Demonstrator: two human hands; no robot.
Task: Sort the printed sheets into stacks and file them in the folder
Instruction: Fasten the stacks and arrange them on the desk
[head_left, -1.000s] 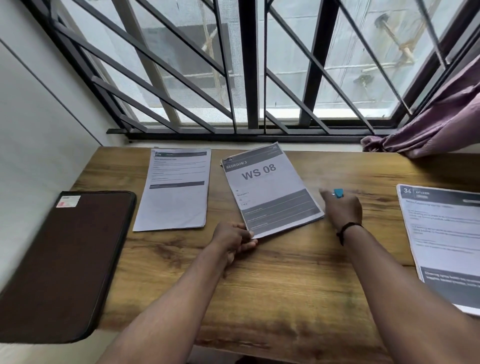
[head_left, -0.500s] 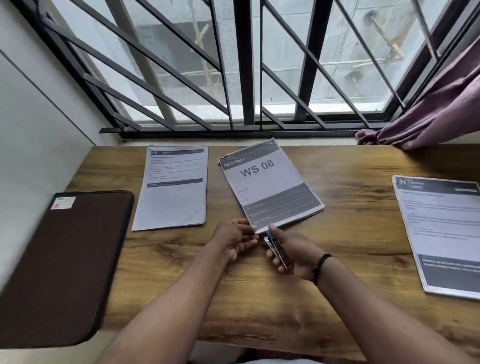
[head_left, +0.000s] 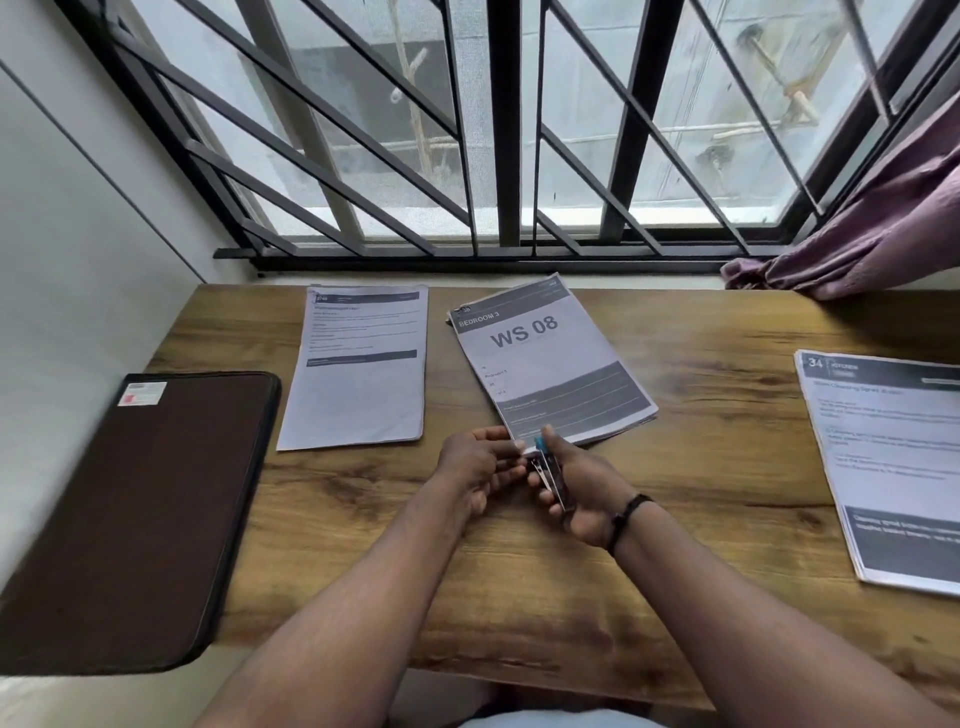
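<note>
Stapling the WS 08 stack

Your right hand (head_left: 576, 488) grips the stapler (head_left: 548, 470); your left hand (head_left: 475, 465) pinches the stack (head_left: 550, 364)'s near corner on the desk (head_left: 701, 467). Square the edges before squeezing.

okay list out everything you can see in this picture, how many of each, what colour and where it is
Paper stacks: three, white with grey print. One lies at the back left, the "WS 08" stack in the middle, tilted, and one at the right edge.
Folder: one, dark brown, closed, at the table's left end, overhanging the near edge.
Stapler: one, small, dark with a blue tip, at the near corner of the middle stack.
Table: one, brown wood grain.
Window bars: black, behind the table.
Curtain: one, purple, upper right.
Wristband: one, black, on the right wrist.
Left hand: pinches the middle stack's near corner.
Right hand: grips the stapler.
</note>
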